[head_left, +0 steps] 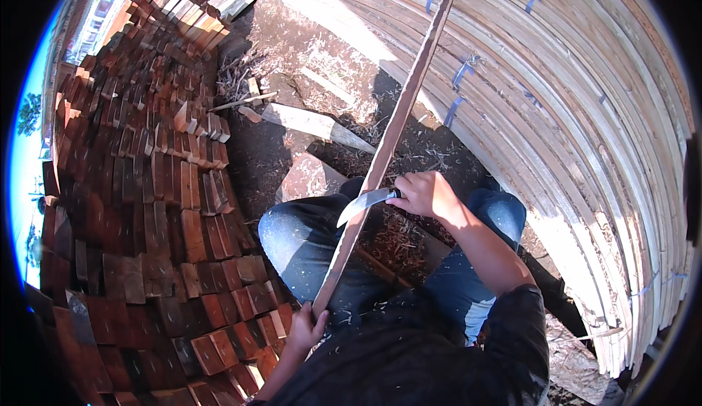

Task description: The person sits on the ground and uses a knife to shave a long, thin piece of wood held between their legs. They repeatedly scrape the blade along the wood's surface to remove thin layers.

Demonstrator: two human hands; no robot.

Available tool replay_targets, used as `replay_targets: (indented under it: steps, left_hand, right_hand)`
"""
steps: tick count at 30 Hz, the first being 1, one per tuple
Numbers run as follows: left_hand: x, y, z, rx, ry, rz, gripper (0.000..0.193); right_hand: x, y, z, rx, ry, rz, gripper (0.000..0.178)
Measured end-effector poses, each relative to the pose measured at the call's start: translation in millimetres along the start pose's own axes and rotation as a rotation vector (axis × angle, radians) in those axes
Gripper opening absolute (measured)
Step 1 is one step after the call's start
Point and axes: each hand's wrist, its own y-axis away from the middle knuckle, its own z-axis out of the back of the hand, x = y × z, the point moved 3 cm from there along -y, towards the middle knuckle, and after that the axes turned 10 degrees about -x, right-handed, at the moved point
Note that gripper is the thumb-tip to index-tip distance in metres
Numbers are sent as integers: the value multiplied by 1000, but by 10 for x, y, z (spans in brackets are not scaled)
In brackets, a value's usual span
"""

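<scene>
Blue jeans (301, 239), pale-flecked, are worn with a dark top (424, 368).

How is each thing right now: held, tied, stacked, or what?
Wooden strip: held, slanted
Knife: unsheathed, blade crossing the strip
Left grip: closed on strip's lower end
Right grip: closed on the knife
Pale slats: bundled with blue ties
Reddish-brown blocks: stacked
Wood shavings: scattered
Jeans: speckled, knees bent

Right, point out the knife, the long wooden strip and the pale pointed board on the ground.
Knife (368, 199): head view, on the blade.
Long wooden strip (395, 128): head view, on the middle of its length.
Pale pointed board (313, 122): head view, on its upper face.
</scene>
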Motion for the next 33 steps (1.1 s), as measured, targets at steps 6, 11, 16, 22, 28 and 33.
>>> replay_targets:
  steps: [6, 11, 16, 22, 28, 33]
  left_hand:
    - [127, 65, -23, -48, 39, -9, 33]
    - [294, 83, -68, -51, 143, 5, 32]
    - [106, 41, 28, -22, -4, 28, 34]
    - [153, 37, 7, -49, 43, 12, 33]
    - [288, 26, -43, -71, 66, -54, 32]
    - [166, -40, -138, -104, 42, 94, 39]
  right_hand:
    - [-1120, -10, 442, -213, 290, -972, 45]
    - [-221, 13, 109, -119, -119, -610, 38]
    - [-151, -111, 92, -30, -123, -456, 36]
    - [-6, -151, 88, -23, -111, -346, 37]
    - [137, -86, 9, 125, -115, -225, 36]
    - [-463, -156, 151, -152, 138, -378, 37]
